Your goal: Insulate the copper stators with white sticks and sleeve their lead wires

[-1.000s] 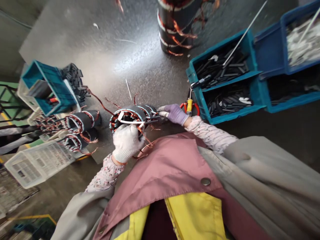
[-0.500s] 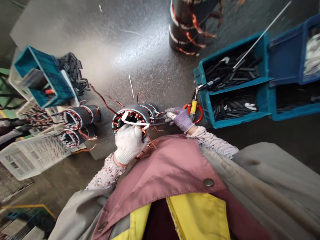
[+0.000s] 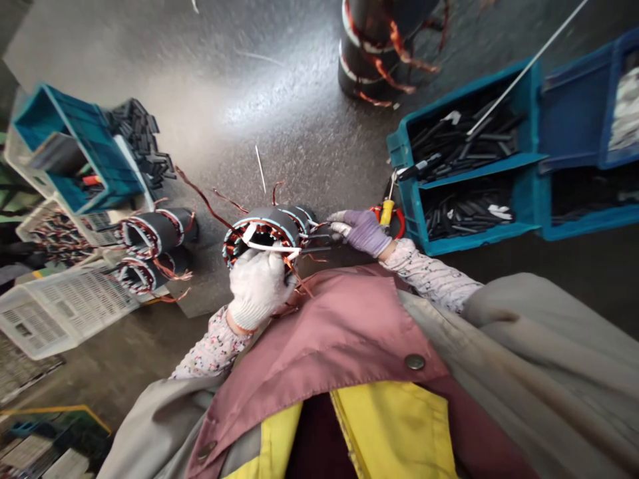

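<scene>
A motor stator (image 3: 275, 225), a dark ring-shaped core with copper windings and pale blue slot edges, lies on its side on the dark worktop. My left hand (image 3: 259, 285), in a white knitted glove, is closed on the stator's near edge. A white tie or sleeve (image 3: 272, 247) crosses the stator's opening above my fingers. At the other end, thin copper wire leads (image 3: 318, 226) and black sleeving (image 3: 317, 251) stick out. My right hand (image 3: 362, 233), in a purple-coated glove, has its fingertips pinched at a copper lead's end; the exact grip is small and partly hidden.
Right of my right hand lie red-handled pliers (image 3: 399, 223) and a yellow-handled tool (image 3: 386, 213). Blue bins (image 3: 407, 193) hold black sleeves. More stators (image 3: 162, 233) stand left, near a teal bin (image 3: 94, 146) and white crate (image 3: 74, 303). A stacked stator pair (image 3: 369, 60) stands behind.
My right hand has shifted slightly right, and its fingers have moved away from the black sleeving toward the lead's end. My left hand and the stator stay in place.
</scene>
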Demonstrator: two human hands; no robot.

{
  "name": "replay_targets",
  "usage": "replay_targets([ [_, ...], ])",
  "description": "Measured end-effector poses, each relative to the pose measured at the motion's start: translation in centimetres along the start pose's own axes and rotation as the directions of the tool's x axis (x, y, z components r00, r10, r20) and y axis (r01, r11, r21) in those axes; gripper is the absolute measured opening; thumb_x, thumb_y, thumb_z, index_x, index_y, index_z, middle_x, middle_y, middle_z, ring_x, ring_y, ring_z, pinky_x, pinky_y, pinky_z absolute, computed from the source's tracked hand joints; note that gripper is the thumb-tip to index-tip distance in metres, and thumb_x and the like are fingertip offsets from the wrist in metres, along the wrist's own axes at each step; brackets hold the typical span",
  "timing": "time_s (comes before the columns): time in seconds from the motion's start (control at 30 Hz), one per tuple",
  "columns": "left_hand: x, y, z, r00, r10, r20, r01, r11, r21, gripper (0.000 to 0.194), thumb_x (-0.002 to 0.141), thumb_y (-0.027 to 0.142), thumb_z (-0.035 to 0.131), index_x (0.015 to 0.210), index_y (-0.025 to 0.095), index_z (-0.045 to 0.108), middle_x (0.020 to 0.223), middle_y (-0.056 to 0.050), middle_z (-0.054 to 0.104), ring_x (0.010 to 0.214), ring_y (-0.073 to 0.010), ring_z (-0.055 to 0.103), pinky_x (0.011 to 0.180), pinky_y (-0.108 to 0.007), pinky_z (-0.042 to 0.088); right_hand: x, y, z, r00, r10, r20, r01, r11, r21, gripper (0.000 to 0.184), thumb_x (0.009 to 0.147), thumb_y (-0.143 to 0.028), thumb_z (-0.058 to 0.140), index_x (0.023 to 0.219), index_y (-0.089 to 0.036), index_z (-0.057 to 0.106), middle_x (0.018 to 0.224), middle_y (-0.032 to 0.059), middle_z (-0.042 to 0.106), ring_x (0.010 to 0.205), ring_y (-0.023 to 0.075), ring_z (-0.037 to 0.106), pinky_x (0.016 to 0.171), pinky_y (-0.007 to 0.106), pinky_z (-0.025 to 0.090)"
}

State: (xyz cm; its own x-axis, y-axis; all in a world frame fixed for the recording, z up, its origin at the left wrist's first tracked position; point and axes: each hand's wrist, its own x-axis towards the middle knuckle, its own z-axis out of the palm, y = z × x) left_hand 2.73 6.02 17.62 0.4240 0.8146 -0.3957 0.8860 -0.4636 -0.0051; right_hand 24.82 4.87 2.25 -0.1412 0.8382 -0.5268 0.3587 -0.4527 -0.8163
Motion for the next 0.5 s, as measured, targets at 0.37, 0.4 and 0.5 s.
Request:
replay_targets([
  [0.37,-0.1,-0.7,0.2,1.0,0.001,-0.018,0.0,0.999,0.042,0.028,0.085,0.04,0.053,0.081,0.016,0.068,0.068,-0.012,0.069,0.068,-0.0283,0.067,0.067,-0.037,0.048,-4.0,-0.7,-4.2,0.995,-0.064,-0.072,0.036,0.942,-0.335,0.025,0.094,-0.021,0.059,0.111,-0.022,0.077,0.109,0.0052,0.078,0.1,0.0209,0.073,0.093,0.033,0.056],
  [0.4,-0.1,-0.7,0.2,1.0,-0.01,-0.016,0.011,0.999,0.053,0.03,0.086,0.041,0.052,0.08,0.016,0.068,0.069,-0.013,0.07,0.068,-0.029,0.068,0.066,-0.037,0.047,-5.4,-0.6,-5.8,0.992,-0.002,-0.124,-0.046,0.923,-0.383,0.026,0.095,-0.023,0.058,0.113,-0.021,0.076,0.11,0.0065,0.078,0.101,0.0219,0.073,0.094,0.034,0.056],
  [0.5,0.1,-0.9,0.2,1.0,-0.024,0.003,0.024,0.997,0.069,0.035,0.088,0.043,0.048,0.078,0.016,0.068,0.072,-0.016,0.071,0.071,-0.0315,0.069,0.064,-0.038,0.047,-9.0,-0.6,-11.2,0.925,0.228,-0.304,-0.374,0.697,-0.612,0.024,0.091,-0.028,0.066,0.11,-0.017,0.077,0.121,0.017,0.072,0.111,0.0342,0.068,0.096,0.046,0.054],
])
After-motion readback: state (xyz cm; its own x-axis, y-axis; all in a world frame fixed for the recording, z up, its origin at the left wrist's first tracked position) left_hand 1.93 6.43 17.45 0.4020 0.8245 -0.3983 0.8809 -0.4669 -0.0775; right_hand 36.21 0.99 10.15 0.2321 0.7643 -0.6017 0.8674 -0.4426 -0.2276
